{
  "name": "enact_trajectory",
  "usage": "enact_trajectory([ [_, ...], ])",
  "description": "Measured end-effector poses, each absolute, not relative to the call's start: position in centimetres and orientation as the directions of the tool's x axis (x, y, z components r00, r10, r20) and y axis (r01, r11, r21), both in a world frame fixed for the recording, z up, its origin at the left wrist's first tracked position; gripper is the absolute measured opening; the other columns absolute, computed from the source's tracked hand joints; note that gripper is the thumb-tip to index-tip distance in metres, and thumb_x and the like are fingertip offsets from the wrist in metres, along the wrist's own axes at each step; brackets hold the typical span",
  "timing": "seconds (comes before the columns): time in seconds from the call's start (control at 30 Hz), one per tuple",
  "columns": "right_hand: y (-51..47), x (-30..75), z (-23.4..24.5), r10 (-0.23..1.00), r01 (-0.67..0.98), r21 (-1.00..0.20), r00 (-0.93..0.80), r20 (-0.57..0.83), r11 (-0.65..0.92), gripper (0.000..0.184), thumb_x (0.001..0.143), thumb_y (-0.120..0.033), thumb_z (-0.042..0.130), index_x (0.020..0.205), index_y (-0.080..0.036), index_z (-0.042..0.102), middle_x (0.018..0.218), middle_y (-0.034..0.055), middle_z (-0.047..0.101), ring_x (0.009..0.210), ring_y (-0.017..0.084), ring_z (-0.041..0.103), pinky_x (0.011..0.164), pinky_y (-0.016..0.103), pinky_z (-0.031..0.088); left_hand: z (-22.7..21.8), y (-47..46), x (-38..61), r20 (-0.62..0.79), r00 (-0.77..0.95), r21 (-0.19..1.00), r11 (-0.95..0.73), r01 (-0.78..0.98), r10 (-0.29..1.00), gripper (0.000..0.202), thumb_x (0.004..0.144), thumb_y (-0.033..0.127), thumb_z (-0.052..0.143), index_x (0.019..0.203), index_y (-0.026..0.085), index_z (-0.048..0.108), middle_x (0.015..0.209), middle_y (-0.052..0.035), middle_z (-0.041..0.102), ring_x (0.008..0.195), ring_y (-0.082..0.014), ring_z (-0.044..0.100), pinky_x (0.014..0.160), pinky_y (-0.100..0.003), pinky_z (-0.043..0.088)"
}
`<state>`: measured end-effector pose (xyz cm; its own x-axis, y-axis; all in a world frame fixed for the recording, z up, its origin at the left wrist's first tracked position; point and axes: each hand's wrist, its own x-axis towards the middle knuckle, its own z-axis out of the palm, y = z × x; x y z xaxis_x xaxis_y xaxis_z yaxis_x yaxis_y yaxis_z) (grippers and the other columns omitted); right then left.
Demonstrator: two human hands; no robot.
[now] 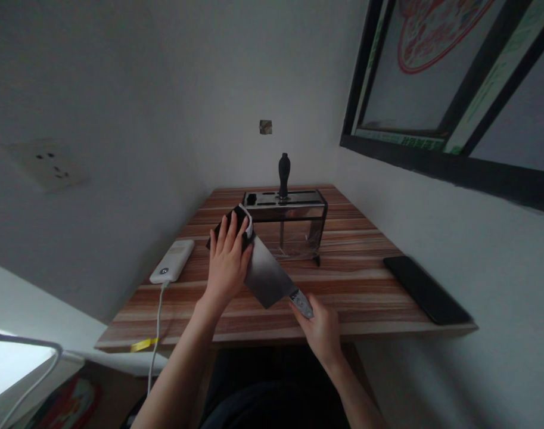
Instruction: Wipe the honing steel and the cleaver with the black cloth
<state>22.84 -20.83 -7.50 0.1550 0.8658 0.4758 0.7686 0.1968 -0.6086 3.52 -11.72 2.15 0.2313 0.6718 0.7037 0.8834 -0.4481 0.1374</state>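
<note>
- The surface (pixel 361 256), striped brown wood, spreads under everything here, its front edge at 6 o'clock.
- The clear-sided knife rack (pixel 301 235) stands on it at 2 o'clock from the left hand (pixel 227 257); the blade overlaps its near side in view, so I cannot tell whether they touch.
- The cleaver (pixel 269 275) lies slantwise between the two hands: its blade points to 10 o'clock from the right hand (pixel 322 331) and sits at about 4 o'clock from the left.
- The black phone (pixel 426 289) rests near the surface's edge, at 2 to 3 o'clock from the right hand and well apart from it.
- The right hand is clamped around the cleaver's grey handle.
- The left hand lies with its fingers slightly apart over the blade's far end; I cannot tell whether it closes underneath.
- The white power bank (pixel 173 261), cable attached, lies at 9 o'clock from the left hand.
- The black cloth (pixel 215 234), white-edged, sits beneath the left fingers.
- The dark handle (pixel 284 173) stands upright from the rack's top.
- The yellow tag (pixel 142 345) sits at 7 o'clock from the power bank.
</note>
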Motion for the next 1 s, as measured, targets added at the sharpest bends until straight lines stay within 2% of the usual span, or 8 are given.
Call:
enact_trajectory([
  [0.23, -21.0, 22.9, -7.4, 0.877, 0.753, -0.630, 0.156, 0.454, 0.192, 0.034, 0.084, -0.047, 0.050, 0.065, -0.019, 0.054, 0.050, 0.0015, 0.059, 0.045, 0.013, 0.057, 0.047, 0.020, 0.032, 1.4, -12.8, 4.4, 0.697, 0.242, 0.117, -0.440, 0.890, 0.675, 0.049, 0.093, 0.024, 0.035, 0.142, 0.021, 0.028, 0.151, -0.0094, 0.022, 0.140, -0.0257, 0.009, 0.110, -0.055, 0.009],
  [0.5, -20.8, 23.0, -7.3, 0.887, 0.731, -0.659, 0.171, 0.429, 0.178, 0.031, 0.084, -0.044, 0.052, 0.068, -0.018, 0.056, 0.053, 0.0022, 0.061, 0.048, 0.014, 0.058, 0.049, 0.020, 0.034, -1.2, -15.5, 6.5, 0.635, 0.352, 0.052, -0.493, 0.868, 0.687, 0.051, 0.091, 0.020, 0.040, 0.141, 0.022, 0.030, 0.149, -0.0064, 0.028, 0.139, -0.0250, 0.015, 0.111, -0.050, 0.012],
  [0.67, -20.8, 23.0, -7.2, 0.896, 0.742, -0.654, 0.179, 0.407, 0.148, 0.026, 0.083, -0.041, 0.053, 0.070, -0.018, 0.058, 0.056, 0.0029, 0.063, 0.050, 0.015, 0.059, 0.049, 0.021, 0.034, -2.8, -17.7, 7.6, 0.561, 0.425, 0.062, -0.547, 0.835, 0.711, 0.053, 0.090, 0.019, 0.041, 0.142, 0.024, 0.027, 0.149, -0.0032, 0.027, 0.139, -0.0231, 0.017, 0.112, -0.048, 0.013],
  [0.83, -20.9, 23.2, -7.2, 0.911, 0.696, -0.696, 0.151, 0.383, 0.177, 0.013, 0.079, -0.025, 0.054, 0.085, -0.018, 0.063, 0.069, 0.0059, 0.070, 0.063, 0.019, 0.066, 0.053, 0.021, 0.040, -4.1, -19.8, 8.6, 0.483, 0.539, 0.074, -0.645, 0.760, 0.690, 0.054, 0.092, 0.020, 0.039, 0.143, 0.026, 0.023, 0.148, 0.0007, 0.029, 0.139, -0.0192, 0.018, 0.113, -0.046, 0.012],
  [1.0, -20.9, 23.3, -7.1, 0.915, 0.708, -0.684, 0.140, 0.379, 0.176, 0.024, 0.072, -0.011, 0.049, 0.088, -0.019, 0.066, 0.076, 0.0078, 0.073, 0.071, 0.022, 0.069, 0.057, 0.023, 0.043, -5.0, -21.1, 9.3, 0.481, 0.561, 0.079, -0.671, 0.738, 0.674, 0.055, 0.090, 0.016, 0.040, 0.142, 0.026, 0.023, 0.147, 0.0007, 0.033, 0.138, -0.0174, 0.020, 0.113, -0.044, 0.013],
])
